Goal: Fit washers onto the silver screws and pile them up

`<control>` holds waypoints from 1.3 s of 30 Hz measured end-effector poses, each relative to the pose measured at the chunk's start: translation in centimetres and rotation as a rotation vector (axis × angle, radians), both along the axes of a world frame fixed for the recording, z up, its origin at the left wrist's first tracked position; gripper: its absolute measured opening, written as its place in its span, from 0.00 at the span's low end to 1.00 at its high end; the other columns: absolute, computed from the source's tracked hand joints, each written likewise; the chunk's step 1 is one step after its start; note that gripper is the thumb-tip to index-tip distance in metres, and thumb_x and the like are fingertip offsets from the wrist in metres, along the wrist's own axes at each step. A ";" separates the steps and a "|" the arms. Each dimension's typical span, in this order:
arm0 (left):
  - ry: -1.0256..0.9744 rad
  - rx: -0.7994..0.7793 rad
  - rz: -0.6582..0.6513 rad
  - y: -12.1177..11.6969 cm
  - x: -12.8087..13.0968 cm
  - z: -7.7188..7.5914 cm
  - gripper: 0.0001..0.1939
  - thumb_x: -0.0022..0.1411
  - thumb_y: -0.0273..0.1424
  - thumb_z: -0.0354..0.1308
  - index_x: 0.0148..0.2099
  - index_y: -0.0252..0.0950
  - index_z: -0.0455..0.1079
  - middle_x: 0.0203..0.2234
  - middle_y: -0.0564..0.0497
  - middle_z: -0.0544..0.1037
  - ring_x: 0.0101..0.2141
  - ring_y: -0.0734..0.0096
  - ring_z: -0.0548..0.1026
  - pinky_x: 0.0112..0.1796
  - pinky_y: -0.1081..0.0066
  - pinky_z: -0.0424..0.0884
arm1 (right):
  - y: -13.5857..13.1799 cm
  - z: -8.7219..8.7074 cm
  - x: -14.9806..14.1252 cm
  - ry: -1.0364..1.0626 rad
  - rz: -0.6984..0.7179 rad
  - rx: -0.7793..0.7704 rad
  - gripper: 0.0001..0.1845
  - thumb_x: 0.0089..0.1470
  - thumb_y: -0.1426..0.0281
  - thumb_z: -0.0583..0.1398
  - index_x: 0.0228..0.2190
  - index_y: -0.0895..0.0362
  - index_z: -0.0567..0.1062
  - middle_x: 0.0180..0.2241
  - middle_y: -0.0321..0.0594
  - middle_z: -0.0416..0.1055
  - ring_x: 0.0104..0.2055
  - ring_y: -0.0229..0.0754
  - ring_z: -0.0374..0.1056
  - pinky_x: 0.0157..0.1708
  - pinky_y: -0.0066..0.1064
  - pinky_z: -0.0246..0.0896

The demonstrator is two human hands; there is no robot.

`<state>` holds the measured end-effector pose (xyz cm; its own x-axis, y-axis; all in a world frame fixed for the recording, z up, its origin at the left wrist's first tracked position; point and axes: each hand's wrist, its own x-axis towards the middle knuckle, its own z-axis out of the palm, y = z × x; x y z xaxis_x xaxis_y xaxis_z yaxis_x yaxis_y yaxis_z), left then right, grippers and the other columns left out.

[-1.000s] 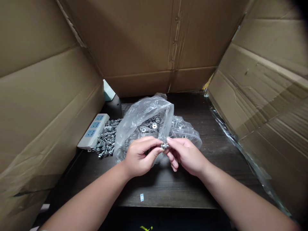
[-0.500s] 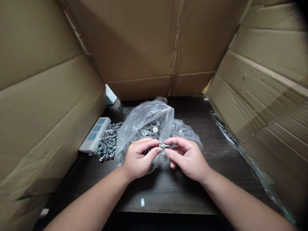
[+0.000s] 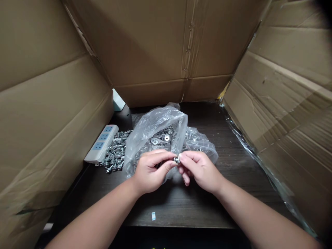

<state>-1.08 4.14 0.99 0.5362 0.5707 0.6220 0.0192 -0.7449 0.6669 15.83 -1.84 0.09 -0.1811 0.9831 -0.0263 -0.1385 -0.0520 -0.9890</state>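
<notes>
Between my two hands is a small metal bolt (image 3: 176, 160), with a nut or washer on it, mostly covered by fingertips. My left hand (image 3: 153, 170) pinches one end of it between thumb and index finger. The other end is gripped by the thumb and finger of my right hand (image 3: 199, 169), whose remaining fingers curl below. Just behind the hands, an open clear plastic bag (image 3: 158, 117) holds loose washers (image 3: 167, 137) and other small hardware. Another clear bag (image 3: 201, 140) of metal pieces lies to its right.
A pile of bolts (image 3: 115, 154) lies left of the bag, beside a white power strip (image 3: 102, 143) with blue labels. Cardboard walls (image 3: 150, 52) enclose the dark table (image 3: 197, 214) on three sides. A small white-and-blue scrap (image 3: 153, 216) sits near the front edge.
My right thumb and fingers have shifted around the bolt and now cover its right end, which showed before. The left hand has kept its pinch.
</notes>
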 end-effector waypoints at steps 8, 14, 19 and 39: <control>-0.006 -0.034 0.039 0.1 0.0 -0.3 0.05 0.58 0.23 0.61 0.38 0.34 0.77 0.27 0.49 0.80 0.27 0.74 0.77 0.30 0.76 0.73 | 0.3 -0.4 0.1 -0.018 -0.039 -0.043 0.25 0.62 0.53 0.52 0.27 0.60 0.71 0.21 0.35 0.67 0.16 0.31 0.61 0.17 0.24 0.57; -0.011 -0.077 0.082 0.2 0.1 -0.4 0.05 0.58 0.25 0.62 0.37 0.34 0.78 0.27 0.50 0.80 0.27 0.74 0.77 0.30 0.76 0.73 | -0.3 0.2 -0.2 -0.066 -0.170 0.120 0.12 0.57 0.62 0.60 0.40 0.57 0.71 0.29 0.35 0.68 0.19 0.30 0.63 0.19 0.24 0.60; -0.019 -0.129 0.103 0.1 0.0 -0.4 0.05 0.58 0.26 0.63 0.38 0.34 0.78 0.25 0.50 0.79 0.25 0.74 0.76 0.28 0.76 0.72 | -0.4 -0.2 -0.5 -0.041 -0.179 0.157 0.12 0.54 0.68 0.63 0.41 0.57 0.72 0.33 0.37 0.68 0.21 0.30 0.64 0.19 0.24 0.62; 0.005 -0.050 0.017 -0.1 0.0 -0.3 0.09 0.58 0.21 0.61 0.41 0.35 0.78 0.28 0.50 0.81 0.28 0.75 0.77 0.32 0.77 0.73 | 0.6 -0.4 0.1 0.140 0.005 -0.132 0.21 0.61 0.57 0.54 0.25 0.60 0.70 0.20 0.34 0.65 0.15 0.31 0.59 0.15 0.25 0.58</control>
<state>-1.04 4.06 0.73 0.5294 0.6099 0.5898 0.0347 -0.7101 0.7032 15.93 -1.27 -0.32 -0.1973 0.9718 -0.1294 -0.2738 -0.1814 -0.9445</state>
